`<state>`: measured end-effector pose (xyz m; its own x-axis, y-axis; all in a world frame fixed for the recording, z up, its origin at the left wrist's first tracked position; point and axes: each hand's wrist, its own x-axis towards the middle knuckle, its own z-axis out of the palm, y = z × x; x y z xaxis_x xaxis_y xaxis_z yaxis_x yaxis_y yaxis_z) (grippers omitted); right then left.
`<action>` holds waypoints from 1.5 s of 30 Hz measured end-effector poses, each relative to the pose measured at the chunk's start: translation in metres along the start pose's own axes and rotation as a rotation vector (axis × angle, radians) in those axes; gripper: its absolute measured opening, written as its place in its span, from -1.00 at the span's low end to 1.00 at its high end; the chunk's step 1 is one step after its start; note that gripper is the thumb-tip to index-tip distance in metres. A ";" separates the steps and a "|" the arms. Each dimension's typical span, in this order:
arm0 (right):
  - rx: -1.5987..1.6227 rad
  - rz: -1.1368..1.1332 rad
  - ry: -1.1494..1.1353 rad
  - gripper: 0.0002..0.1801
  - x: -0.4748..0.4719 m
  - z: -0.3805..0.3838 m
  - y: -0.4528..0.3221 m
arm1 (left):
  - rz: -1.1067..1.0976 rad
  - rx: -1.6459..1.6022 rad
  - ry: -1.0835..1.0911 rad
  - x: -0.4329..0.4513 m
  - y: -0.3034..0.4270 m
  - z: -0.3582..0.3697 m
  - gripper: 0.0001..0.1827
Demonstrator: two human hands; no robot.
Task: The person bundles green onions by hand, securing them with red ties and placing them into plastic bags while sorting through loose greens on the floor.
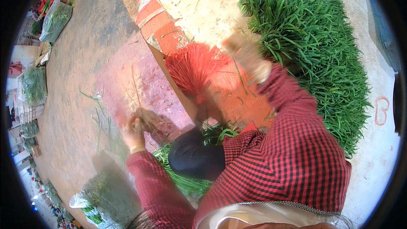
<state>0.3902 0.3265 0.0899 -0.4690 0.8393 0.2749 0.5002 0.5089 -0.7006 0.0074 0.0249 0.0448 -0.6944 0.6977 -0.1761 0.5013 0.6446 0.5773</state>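
Observation:
My left hand (133, 130) is over the near left edge of a worn pink board (162, 86), with its fingers curled. A thin red strand (134, 84) runs up from near its fingertips; whether the fingers grip it is unclear. My right hand (248, 57), blurred, is raised between a red bundle of thin strands (197, 66) and a large mass of green leafy stalks (305, 35). What it holds, if anything, cannot be made out. The red bundle is tied at its near end and fans out over an orange-red surface (254, 108).
Cut green stalks (187, 179) lie beside and under my bent leg. A plastic bag of greens (108, 197) stands at the lower left. More bagged greens (34, 86) line the far left. A pale wall (378, 159) rises at the right, behind the green mass.

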 end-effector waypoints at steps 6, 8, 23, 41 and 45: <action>-0.957 -0.194 0.366 -0.78 0.070 -0.244 0.050 | 0.088 0.006 0.184 -0.034 -0.014 0.019 -0.45; -1.059 0.076 0.198 -0.77 0.079 -0.261 0.055 | 0.017 -0.076 0.210 -0.058 -0.032 0.015 -0.51; -1.212 0.306 -0.091 -0.83 0.070 -0.249 0.052 | -0.562 -0.531 0.476 -0.277 -0.128 -0.054 -0.64; 0.191 -0.891 -0.721 -0.34 -0.105 0.117 -0.305 | -0.818 -0.642 0.899 -0.412 -0.281 0.048 -0.48; 0.327 -0.848 -1.506 -0.58 -0.138 0.216 -0.328 | -0.781 -0.537 0.933 -0.413 -0.250 0.068 -0.65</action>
<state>0.1330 0.0025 0.1398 -0.7978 -0.6000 -0.0600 -0.2810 0.4580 -0.8433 0.2043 -0.4032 -0.0809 -0.9043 -0.4102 -0.1184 -0.3031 0.4217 0.8546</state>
